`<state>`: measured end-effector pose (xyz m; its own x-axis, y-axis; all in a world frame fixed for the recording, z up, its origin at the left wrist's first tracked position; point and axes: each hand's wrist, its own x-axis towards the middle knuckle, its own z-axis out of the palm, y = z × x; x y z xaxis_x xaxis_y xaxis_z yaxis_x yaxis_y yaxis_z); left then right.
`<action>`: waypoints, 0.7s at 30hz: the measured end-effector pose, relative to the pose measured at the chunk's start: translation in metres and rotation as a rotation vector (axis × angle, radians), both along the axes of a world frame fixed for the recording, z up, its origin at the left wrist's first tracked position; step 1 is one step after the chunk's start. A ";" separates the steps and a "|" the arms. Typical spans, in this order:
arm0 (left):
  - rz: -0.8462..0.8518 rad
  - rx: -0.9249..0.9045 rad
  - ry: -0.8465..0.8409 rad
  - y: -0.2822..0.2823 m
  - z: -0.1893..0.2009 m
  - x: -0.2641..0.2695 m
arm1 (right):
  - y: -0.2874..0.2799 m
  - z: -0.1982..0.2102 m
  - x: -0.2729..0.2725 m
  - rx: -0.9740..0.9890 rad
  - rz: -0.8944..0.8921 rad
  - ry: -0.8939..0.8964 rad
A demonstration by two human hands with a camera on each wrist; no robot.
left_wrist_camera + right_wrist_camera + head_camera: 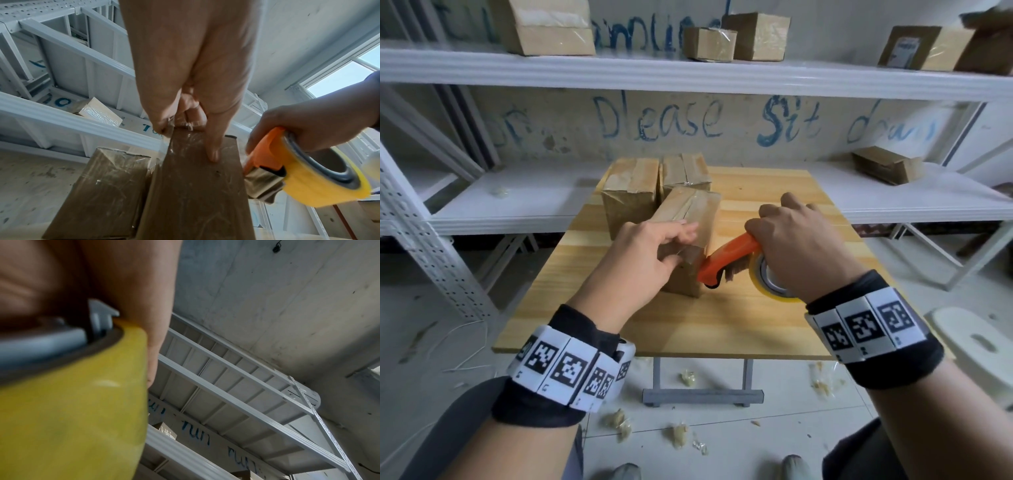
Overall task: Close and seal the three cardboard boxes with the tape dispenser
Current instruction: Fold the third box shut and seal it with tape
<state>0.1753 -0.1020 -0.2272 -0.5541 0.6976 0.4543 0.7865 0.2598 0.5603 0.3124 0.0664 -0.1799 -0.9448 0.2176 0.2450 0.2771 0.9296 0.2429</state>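
Observation:
Three taped cardboard boxes stand together on the wooden table [739,318]: a left one [631,195], a back one [686,171], and a near one [690,212] [195,194]. My left hand [654,246] [195,81] grips the near box's front end, fingers over the top edge and thumb pressed on its taped front face. My right hand [798,240] [308,123] grips the orange tape dispenser [732,257] [265,149]. Its front end touches the near box's lower right corner. The yellow tape roll [774,284] [320,183] [72,402] sits under my palm.
White metal shelving [688,75] runs behind and beside the table and carries other cardboard boxes [756,36]. A white stool [976,342] stands at the right. Crumpled tape scraps [678,435] lie on the floor under the table's front edge.

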 end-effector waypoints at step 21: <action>-0.045 0.028 -0.038 0.002 0.001 0.003 | -0.011 0.017 -0.013 0.184 0.182 -0.012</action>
